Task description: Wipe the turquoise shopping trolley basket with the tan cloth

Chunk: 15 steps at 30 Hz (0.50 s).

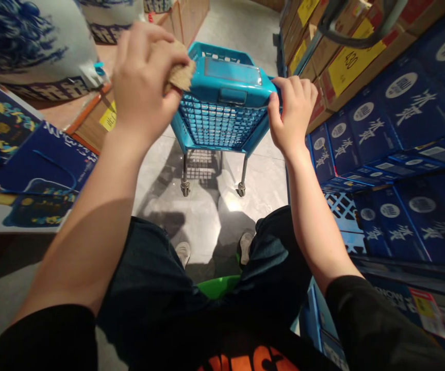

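A blue plastic shopping cart [226,85] on metal legs with casters stands right in front of me. My left hand [147,77] is closed around a folded tan cloth [181,76] beside the cart's upper left corner. Whether the cloth touches the cart there I cannot tell. At the upper right corner, my right hand [291,111] grips the cart's rim, thumb on the near side and fingers over the edge. A clear label panel [233,71] is set into the top of the cart's near end.
Stacked blue cartons [384,134] line the right side, with brown boxes under yellow price signs [356,56] beyond. On the left stand large blue-and-white jars [32,46] and a blue printed box [32,170]. A green stool [218,286] shows beneath me on the grey floor [202,226].
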Motion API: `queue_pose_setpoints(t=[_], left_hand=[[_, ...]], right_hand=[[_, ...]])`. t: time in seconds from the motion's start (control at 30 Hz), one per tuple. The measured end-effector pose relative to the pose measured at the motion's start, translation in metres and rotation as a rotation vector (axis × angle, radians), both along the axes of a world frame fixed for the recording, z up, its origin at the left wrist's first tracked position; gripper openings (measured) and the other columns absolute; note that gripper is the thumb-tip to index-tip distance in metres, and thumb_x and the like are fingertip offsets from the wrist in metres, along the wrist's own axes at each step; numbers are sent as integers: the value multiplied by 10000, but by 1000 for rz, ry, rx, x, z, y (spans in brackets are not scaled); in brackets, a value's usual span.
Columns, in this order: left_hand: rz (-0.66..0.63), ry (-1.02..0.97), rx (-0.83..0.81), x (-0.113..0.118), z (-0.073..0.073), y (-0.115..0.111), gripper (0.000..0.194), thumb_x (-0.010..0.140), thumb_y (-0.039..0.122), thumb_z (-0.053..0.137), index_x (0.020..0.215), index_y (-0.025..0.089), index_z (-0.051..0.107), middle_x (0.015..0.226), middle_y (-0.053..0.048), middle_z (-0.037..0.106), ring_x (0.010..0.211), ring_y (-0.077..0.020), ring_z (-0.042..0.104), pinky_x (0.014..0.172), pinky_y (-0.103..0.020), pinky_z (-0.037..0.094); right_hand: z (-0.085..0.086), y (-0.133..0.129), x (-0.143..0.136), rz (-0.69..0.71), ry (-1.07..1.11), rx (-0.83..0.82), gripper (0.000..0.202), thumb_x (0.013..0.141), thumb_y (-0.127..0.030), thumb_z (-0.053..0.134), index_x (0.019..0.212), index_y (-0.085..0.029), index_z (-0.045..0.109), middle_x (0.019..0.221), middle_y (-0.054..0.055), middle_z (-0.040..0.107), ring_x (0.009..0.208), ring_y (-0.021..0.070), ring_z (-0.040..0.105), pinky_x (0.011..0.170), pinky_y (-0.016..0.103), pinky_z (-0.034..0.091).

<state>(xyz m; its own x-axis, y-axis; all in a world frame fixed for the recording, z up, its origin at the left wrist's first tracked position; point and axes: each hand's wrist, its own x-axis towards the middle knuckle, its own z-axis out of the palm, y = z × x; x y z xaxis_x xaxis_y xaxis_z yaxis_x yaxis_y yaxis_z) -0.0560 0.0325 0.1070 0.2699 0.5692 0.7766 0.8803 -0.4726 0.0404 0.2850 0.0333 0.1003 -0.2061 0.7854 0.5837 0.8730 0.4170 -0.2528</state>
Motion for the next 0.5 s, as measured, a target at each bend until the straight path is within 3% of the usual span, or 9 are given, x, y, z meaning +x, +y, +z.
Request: queue_pose_setpoints(t=[0.1,0.23,0.33,0.5], left_hand=[[-104,51,-120,19,7,-17,505,1015,158,613,1471,363,683,1608,-63,623,1440,-351,581,1192,-597,488],[-5,-136,-212,2,9,-10,478,1019,185,630,1456,369,689,1587,-67,605,1494,-356,535,1259,-582,417],[22,-202,-157,-4,2,-2,416,1027,196,625,1406,352,698,1533,-63,619,1458,-336,528,1252,-561,403],[-157,-14,-93,16,-5,-10,506,1010,200,619,1469,403,679,1604,-52,617,1416,-354,533,1178,-596,437]], right_hand=[[0,-1,1,-4,-36,19,651,1139,-710,206,1482,-385,654,1400,138,723,1424,447,520,1244,704,309],[-3,1,2,5,-51,63,694,1148,-731,179,1430,-341,679,1366,139,743,1372,424,567,1254,690,338],[-7,4,3,0,-33,76,658,1145,-746,216,1410,-371,687,1353,117,751,1377,412,575,1245,689,364],[-10,8,5,37,3,90,685,1140,-750,199,1377,-357,706,1306,125,735,1372,433,606,1217,724,396]])
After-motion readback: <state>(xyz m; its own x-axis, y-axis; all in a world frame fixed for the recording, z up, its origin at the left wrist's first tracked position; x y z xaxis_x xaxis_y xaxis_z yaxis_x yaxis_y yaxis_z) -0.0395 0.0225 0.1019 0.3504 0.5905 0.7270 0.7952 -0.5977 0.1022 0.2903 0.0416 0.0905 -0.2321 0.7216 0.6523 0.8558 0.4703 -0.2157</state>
